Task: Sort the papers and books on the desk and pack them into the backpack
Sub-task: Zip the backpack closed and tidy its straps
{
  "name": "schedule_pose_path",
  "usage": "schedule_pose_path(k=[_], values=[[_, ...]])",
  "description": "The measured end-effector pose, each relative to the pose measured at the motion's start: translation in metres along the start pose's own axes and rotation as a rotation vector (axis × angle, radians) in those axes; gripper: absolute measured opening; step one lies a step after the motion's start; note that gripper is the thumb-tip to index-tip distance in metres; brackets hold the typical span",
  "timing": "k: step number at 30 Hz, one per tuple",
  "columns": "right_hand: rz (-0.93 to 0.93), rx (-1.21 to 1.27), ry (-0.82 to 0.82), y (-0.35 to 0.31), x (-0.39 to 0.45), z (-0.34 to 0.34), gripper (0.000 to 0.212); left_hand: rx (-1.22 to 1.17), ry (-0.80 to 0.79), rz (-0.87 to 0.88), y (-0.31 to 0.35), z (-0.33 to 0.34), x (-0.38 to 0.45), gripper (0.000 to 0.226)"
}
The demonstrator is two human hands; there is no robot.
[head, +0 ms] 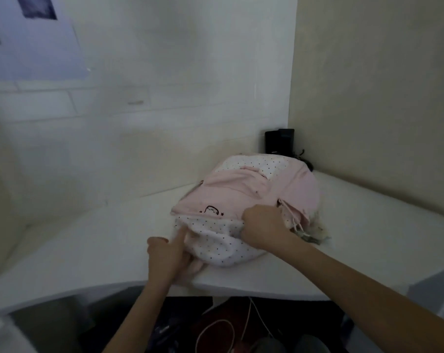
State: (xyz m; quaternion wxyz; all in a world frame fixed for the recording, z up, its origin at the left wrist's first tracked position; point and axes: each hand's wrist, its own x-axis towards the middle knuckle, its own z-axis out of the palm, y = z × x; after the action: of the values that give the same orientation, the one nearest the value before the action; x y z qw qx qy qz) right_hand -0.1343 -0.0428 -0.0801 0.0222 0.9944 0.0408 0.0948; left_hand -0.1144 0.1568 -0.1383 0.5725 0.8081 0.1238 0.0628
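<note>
You are looking at one pink-and-dotted backpack [243,200] lying on one white desk [368,225], one black box [279,141] sitting in the corner, and two hands: left hand [167,258], right hand [264,228].

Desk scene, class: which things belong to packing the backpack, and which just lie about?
Job:
- pink dotted backpack
- left hand, holding its near edge
- right hand, curled at its top
- white desk

Lying about:
- black box in the corner
- wall poster
</note>
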Motion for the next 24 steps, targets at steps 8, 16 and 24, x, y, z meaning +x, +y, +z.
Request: schedule_pose_path(k=[8,16,24], values=[[-0.274,0.440,-0.431,-0.070,0.005,-0.013,0.024,-0.160,-0.401,-0.278,0.024,-0.002,0.068,0.060],[-0.109,0.795,-0.029,0.006,0.016,-0.051,0.040,-0.105,-0.028,0.075,0.052,0.010,0.057,0.038],[-0.066,0.408,0.381,0.041,0.023,-0.070,0.060,-0.065,0.199,0.716,0.230,0.016,0.076,0.009]])
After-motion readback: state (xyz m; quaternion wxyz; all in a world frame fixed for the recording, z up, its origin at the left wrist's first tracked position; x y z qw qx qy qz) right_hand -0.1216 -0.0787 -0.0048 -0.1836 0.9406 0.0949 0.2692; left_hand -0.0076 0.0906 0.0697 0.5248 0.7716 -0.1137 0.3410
